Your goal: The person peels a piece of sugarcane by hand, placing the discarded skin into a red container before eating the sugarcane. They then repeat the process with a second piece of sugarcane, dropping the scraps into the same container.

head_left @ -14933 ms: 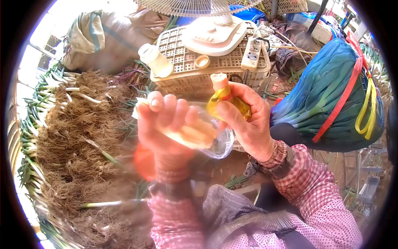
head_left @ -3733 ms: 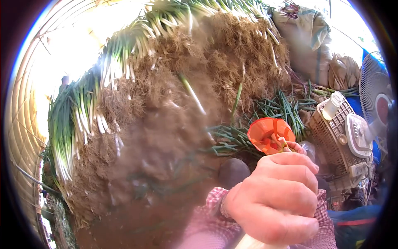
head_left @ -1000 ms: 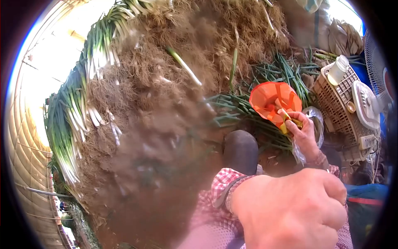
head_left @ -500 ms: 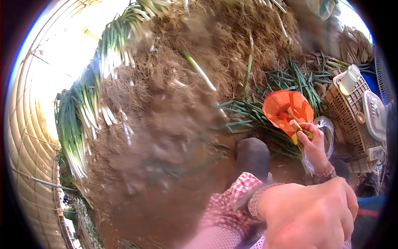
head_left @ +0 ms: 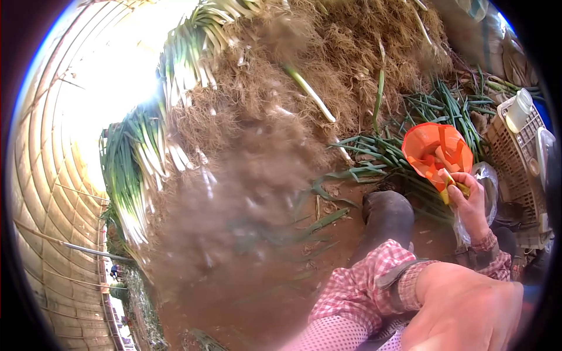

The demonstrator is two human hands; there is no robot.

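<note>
An orange plastic bag (head_left: 413, 143) gapes upward at the right, with orange pieces inside and yellow parts at its lower edge. My right hand (head_left: 470, 196) grips that lower edge, thumb and fingers pinched over the yellow. A clear plastic bag (head_left: 490, 178) hangs beside the same hand. Large and close to the camera at the bottom right is my left hand (head_left: 468, 310), back of the hand toward me. Its fingers are hidden, so I cannot see whether it holds anything. Green leek tops (head_left: 374, 155) lie behind the orange bag.
A heap of leeks with dry roots (head_left: 339, 52) fills the back, leek bundles (head_left: 132, 169) along its left. One leek (head_left: 313, 96) lies on top. My booted knee (head_left: 386, 216) is below. At right stands a plastic crate (head_left: 518, 169) with a jar (head_left: 518, 111) on it.
The whole view has shifted, so things appear further right. My left hand sits slightly lower and further right in the picture. My right hand keeps its grip on the orange bag.
</note>
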